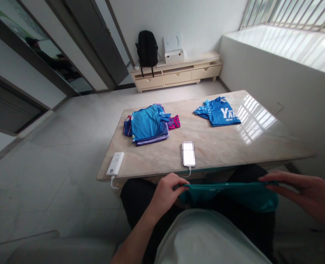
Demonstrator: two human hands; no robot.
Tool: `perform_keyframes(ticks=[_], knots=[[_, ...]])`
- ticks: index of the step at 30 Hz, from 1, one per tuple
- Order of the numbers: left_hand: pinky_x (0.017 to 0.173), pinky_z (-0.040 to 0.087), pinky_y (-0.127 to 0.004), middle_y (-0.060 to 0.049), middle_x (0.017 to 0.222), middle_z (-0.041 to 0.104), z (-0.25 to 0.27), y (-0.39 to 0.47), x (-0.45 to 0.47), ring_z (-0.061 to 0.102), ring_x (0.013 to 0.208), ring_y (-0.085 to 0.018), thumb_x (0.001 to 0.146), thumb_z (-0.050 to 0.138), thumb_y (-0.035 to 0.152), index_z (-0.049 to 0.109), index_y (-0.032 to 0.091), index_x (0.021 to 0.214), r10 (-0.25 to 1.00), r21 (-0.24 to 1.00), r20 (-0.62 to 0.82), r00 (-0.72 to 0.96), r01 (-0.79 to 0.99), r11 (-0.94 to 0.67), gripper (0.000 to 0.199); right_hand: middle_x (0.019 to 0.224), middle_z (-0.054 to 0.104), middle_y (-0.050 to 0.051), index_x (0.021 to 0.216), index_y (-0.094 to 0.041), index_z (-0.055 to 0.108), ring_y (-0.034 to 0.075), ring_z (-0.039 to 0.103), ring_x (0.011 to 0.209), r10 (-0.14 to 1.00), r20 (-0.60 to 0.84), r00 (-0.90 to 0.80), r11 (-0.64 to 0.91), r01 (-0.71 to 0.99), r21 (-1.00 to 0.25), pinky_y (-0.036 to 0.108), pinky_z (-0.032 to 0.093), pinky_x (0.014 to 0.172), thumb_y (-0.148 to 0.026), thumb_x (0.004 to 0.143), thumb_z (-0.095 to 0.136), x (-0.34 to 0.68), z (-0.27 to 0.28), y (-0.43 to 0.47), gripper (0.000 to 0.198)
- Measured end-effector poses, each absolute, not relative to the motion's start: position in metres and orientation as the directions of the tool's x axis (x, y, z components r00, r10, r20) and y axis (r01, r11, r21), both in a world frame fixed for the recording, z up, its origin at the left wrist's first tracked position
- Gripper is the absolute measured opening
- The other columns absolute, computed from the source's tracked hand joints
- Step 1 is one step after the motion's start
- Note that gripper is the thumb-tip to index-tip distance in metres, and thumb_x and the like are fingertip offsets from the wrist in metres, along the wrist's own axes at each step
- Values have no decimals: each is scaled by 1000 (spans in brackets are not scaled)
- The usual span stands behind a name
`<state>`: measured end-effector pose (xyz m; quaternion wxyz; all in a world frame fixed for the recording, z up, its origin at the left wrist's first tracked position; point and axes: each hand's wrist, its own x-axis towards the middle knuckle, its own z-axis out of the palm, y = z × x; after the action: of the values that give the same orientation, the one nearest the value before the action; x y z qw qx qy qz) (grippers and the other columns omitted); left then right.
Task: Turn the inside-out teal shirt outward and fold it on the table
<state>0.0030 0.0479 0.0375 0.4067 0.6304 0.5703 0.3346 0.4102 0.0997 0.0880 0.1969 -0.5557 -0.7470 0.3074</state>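
Observation:
A teal piece of clothing (231, 196) hangs stretched between my hands, over my lap and just short of the table's front edge. My left hand (170, 190) pinches its upper left corner. At the upper right corner, the thumb and fingers of my right hand (305, 189) are closed on the cloth. Which kind of garment it is, I cannot make out. On the table, a stack of folded clothes (148, 124) lies at the left, with a bright blue piece on top. A blue shirt with white lettering (224, 112) lies folded at the back right.
The marble-look table (211, 146) bears a phone with a blurred screen (189, 154) and a white power bank (115, 164), each with a white cable. Behind stands a low cabinet (177, 76) with a black backpack (147, 48) and an open white box (174, 55).

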Motion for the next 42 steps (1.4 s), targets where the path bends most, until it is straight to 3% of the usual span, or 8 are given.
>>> perform_keyframes(ticks=[5, 11, 19, 25, 31, 34, 37, 42], knots=[[82, 57, -28, -1, 89, 75, 30, 47, -1, 72, 84, -18, 81, 80, 4, 81, 26, 117, 987, 789, 153, -55, 609, -88, 42, 96, 81, -1, 93, -34, 86, 20, 78, 79, 924, 183, -337, 373, 677, -635, 24, 62, 70, -54, 90, 67, 401, 89, 96, 27], [73, 56, -24, 2, 81, 75, 34, 42, -2, 72, 76, -16, 81, 74, -4, 78, 22, 84, 967, 726, 247, -69, 674, -137, 26, 99, 80, -2, 99, -37, 84, 20, 78, 83, 872, 343, -350, 490, 633, -599, 25, 64, 71, -42, 91, 71, 394, 86, 87, 15], [87, 60, -25, 1, 103, 82, 47, 37, 5, 78, 96, -16, 87, 62, -7, 73, 23, 94, 921, 872, 385, -57, 349, -343, 32, 97, 80, 1, 97, -36, 80, 20, 79, 84, 846, 311, -433, 486, 386, -785, 22, 64, 70, -29, 93, 71, 383, 96, 83, 12], [86, 62, -32, -8, 101, 80, 59, 49, 37, 78, 94, -20, 98, 64, 8, 76, 19, 97, 896, 907, 421, 138, -73, -415, 17, 97, 73, 7, 94, -29, 78, 19, 72, 87, 750, 262, -607, 392, 89, -916, 27, 61, 74, -28, 101, 63, 332, 105, 97, 17], [82, 58, -28, -6, 92, 75, 69, 60, 64, 72, 86, -16, 92, 75, 14, 81, 19, 86, 895, 908, 418, 155, -54, -415, 10, 97, 67, 4, 98, -25, 79, 13, 69, 90, 702, 267, -660, 272, -97, -957, 24, 56, 80, -18, 97, 70, 282, 93, 108, 11], [78, 58, -27, -5, 89, 75, 67, 61, 66, 72, 83, -17, 87, 81, 18, 80, 20, 87, 942, 948, 315, 120, -88, -306, 1, 96, 69, 3, 101, -23, 76, 12, 69, 90, 742, 212, -636, 128, -176, -976, 21, 57, 81, -16, 92, 76, 271, 82, 110, 11], [73, 57, -26, -3, 86, 76, 64, 60, 65, 71, 78, -16, 83, 85, 21, 80, 20, 90, 975, 974, 213, 58, -92, -207, 9, 95, 70, 2, 102, -22, 75, 11, 70, 88, 749, 161, -642, 2, -241, -971, 19, 58, 79, -17, 88, 81, 266, 74, 112, 15], [72, 54, -26, -3, 83, 75, 63, 60, 65, 69, 76, -15, 83, 84, 20, 81, 21, 85, 966, 967, 253, 49, -50, -251, 4, 94, 73, 0, 106, -23, 74, 8, 71, 85, 742, 85, -665, -144, -283, -948, 15, 57, 77, -18, 85, 85, 268, 66, 116, 24]])
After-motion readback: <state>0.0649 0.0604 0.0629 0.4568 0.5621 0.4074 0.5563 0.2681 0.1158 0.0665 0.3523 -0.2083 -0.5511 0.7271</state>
